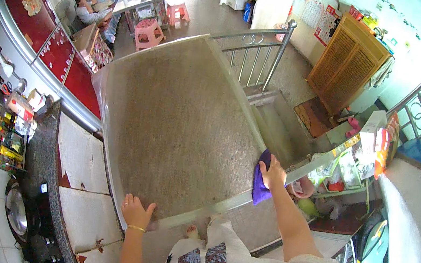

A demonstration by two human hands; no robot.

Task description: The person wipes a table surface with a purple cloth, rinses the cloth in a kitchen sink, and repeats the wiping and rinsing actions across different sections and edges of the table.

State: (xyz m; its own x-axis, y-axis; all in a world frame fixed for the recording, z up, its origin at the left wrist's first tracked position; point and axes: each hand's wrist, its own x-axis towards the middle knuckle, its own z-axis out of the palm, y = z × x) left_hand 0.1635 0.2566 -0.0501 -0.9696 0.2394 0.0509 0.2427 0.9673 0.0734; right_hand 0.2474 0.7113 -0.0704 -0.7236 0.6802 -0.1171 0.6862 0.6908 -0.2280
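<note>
A large transparent panel with a pale frame stands before me, the speckled floor showing through it. My left hand, with a ring and a gold-coloured bracelet, rests on the panel's near left corner, fingers spread, holding nothing else. At the near right corner, my right hand presses a purple cloth against the frame's edge, its fingers curled over the cloth.
At left runs a dark stone counter with a wok and a rack of bottles. Metal railings stand beyond the panel. Bagged goods fill a shelf at right. A person sits at the far left.
</note>
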